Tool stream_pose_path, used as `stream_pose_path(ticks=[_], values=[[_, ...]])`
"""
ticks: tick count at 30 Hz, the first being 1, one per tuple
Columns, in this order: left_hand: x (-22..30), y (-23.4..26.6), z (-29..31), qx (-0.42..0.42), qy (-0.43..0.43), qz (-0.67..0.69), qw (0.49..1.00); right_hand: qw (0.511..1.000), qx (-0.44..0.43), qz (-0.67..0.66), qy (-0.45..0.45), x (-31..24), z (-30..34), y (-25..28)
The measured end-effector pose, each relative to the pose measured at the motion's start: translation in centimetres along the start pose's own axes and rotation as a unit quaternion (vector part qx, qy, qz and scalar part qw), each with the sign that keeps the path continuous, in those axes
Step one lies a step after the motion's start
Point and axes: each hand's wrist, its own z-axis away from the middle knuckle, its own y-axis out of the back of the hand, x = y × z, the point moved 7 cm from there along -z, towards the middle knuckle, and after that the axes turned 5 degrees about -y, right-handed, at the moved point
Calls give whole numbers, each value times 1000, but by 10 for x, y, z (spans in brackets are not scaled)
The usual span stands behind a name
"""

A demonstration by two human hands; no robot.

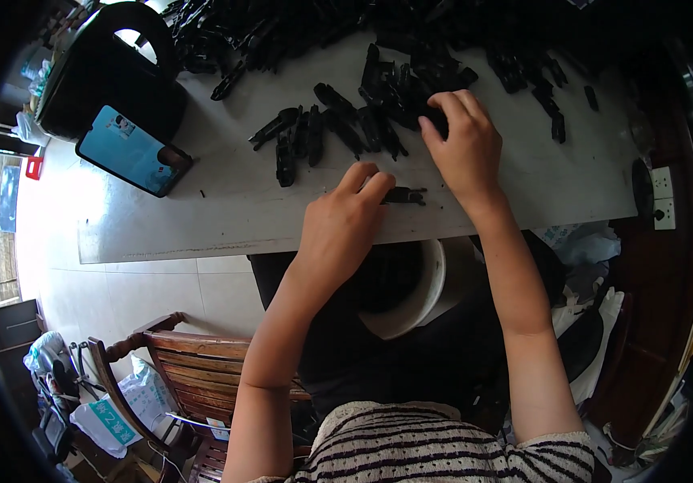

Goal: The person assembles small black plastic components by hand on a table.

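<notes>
Striped shirt (443,447), nearest; left hand (340,221), fingers closed on one end of a black part (407,196), seemingly to steady it against the pale table (242,217) near its edge; right hand (469,149), curled at the black pile (395,101), grip unclear; phone (131,150), tilted before a dark jug (72,88), probably propped for viewing.

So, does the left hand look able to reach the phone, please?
Probably yes: the black parts lie farther back, leaving the left hand a path to the phone along the table's near edge.

Home-like workroom: wooden chair (201,357), black parts (370,129)
</notes>
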Motion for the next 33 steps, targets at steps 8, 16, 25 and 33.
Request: stream_pose_path(ticks=[8, 16, 25, 33], values=[[-16, 16, 22, 126, 37, 257, 957, 881, -122, -411, -201, 6, 33, 21], [-10, 5, 35, 109, 126, 469, 867, 830, -173, -523, -94, -35, 72, 28], [-1, -2, 58, 137, 91, 481, 861, 725, -282, -573, -260, -30, 112, 24], [-8, -5, 79, 37, 119, 447, 886, 806, -368, -447, -122, -32, 110, 27]])
